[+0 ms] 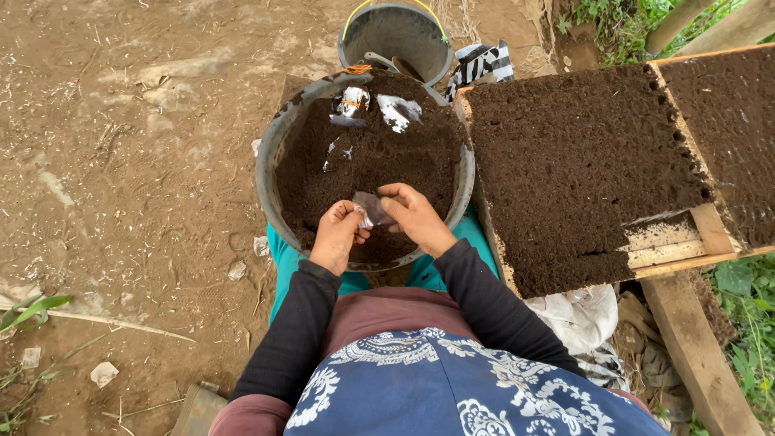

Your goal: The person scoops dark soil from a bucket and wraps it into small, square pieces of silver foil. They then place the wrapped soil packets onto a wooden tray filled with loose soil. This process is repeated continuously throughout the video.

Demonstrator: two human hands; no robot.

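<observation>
My left hand [337,235] and my right hand [416,216] meet over the near side of a large grey basin [271,153] full of dark soil. Together they hold a small, thin, clear plastic bag [370,207], pinched between the fingers of both hands. The bag looks crumpled and dusted with soil. Scraps of clear plastic [397,111] lie on the soil at the basin's far side. The basin sits between my knees, just above my teal trousers.
A wooden tray [672,246] packed with soil-filled bags stands to the right, with an open gap at its near corner. A grey bucket with a yellow handle [396,34] stands behind the basin. Bare dirt ground lies to the left, grass at right.
</observation>
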